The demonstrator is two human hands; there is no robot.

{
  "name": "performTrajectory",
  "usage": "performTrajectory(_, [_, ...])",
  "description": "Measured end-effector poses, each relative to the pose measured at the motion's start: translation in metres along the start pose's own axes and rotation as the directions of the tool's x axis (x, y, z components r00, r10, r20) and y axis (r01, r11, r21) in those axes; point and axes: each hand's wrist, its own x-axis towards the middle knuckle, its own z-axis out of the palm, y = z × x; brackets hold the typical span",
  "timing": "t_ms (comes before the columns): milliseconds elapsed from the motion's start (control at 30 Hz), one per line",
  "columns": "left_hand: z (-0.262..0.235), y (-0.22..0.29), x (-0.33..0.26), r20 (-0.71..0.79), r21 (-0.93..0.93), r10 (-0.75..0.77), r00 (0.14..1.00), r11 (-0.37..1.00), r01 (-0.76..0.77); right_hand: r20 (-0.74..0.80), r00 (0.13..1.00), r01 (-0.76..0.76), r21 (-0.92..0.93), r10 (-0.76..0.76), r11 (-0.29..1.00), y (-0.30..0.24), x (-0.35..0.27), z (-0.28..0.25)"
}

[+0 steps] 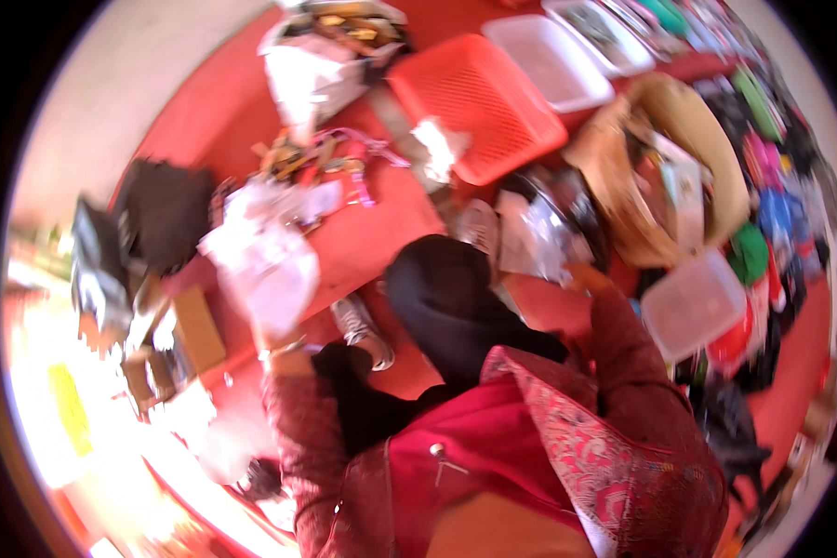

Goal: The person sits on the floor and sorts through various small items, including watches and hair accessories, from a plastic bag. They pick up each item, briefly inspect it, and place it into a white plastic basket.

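Note:
The picture is blurred by motion. My left hand (277,337), in a red patterned sleeve with a bangle at the wrist, holds up a translucent pale plastic bag (262,265) over the red floor mat. My right hand (578,275) reaches forward to the edge of a crumpled clear plastic wrapping (537,234) that lies by a dark round pan (581,209); its fingers are too blurred to read. My black-clad knee (446,298) and two grey shoes (363,331) (479,226) lie between the hands.
An upturned red mesh basket (479,102) and clear plastic tubs (553,60) (693,302) lie ahead and to the right. A tan woven basket (707,139) holds packets. A white sack (312,70), a black bag (163,214), a cardboard box (200,327) and piled coloured cloth (777,214) surround me.

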Motion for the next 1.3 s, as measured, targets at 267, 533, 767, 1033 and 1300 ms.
performTrajectory(267, [0.044,-0.009,-0.006,-0.307,-0.045,0.053,0.950,0.997,-0.070,-0.096,0.725,-0.658,0.194,0.682,0.727,-0.147,0.139,-0.201])
performTrajectory(533, [0.069,-0.003,-0.011,0.006,0.125,0.100,0.995,0.987,-0.100,0.435,0.892,-0.361,0.850,-0.125,0.384,-0.372,0.301,-0.249])
performTrajectory(767, [0.063,0.027,-0.035,0.036,0.343,0.027,0.999,0.938,-0.038,0.120,0.986,-0.117,0.992,-0.113,0.036,-0.457,0.380,-0.181])
performTrajectory(1033, [0.066,0.042,-0.036,-0.406,0.463,0.098,0.909,0.879,0.112,-0.114,0.991,0.134,0.922,-0.075,0.364,-0.481,0.380,-0.171])
performTrajectory(1300, [0.040,0.045,-0.030,-0.393,0.840,0.498,0.773,0.537,0.081,-0.036,0.984,0.007,0.986,0.173,0.168,-0.447,0.389,-0.195])
